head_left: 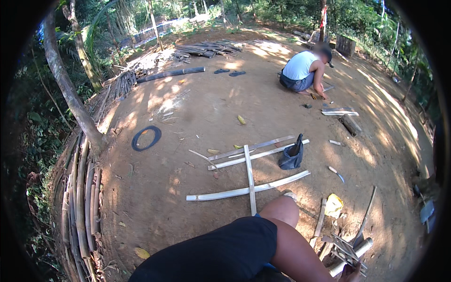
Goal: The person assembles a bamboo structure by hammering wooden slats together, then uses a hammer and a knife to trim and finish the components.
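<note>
- One visible hand is at bottom right by a pile of short slats near a pale pole; can't tell which hand, or whether its fingers are pinching or just resting.
- Imo steadying slats by their flat faces beats grabbing split edges, which probably splinter.
- Count: four long strips, one black bag, one knife, one yellow bag, one dark coil, two sandals. Short slats overlap too much to count.

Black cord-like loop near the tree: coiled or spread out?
Coiled. The black cord-like coil lies as a closed ring on the brown dirt ground, with no long end visibly trailing.
</note>
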